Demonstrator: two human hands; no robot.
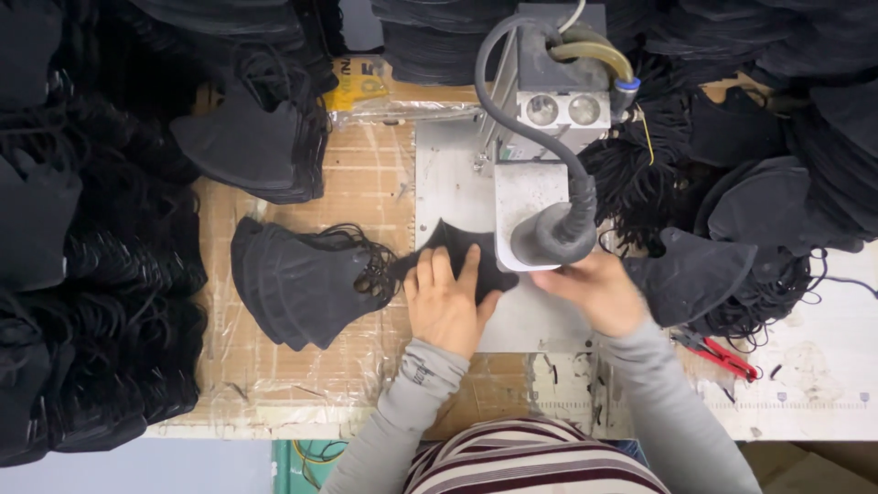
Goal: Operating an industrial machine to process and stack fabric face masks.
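A black folded face mask (457,249) lies on the grey metal plate (448,183) under the head of a small grey press machine (540,174). My left hand (445,297) lies flat on the mask with fingers spread, pinning it down. My right hand (593,288) sits just right of it, under the machine's black hose end, fingers curled at the mask's right edge; whether it grips the mask is hidden. A stack of black masks with ear loops (297,279) lies to the left of my left hand.
Piles of black masks (91,256) fill the left side and another stack (256,146) sits behind. More masks and a tangle of black ear loops (640,183) crowd the right. Red-handled snips (727,359) lie at the right front on the white table edge.
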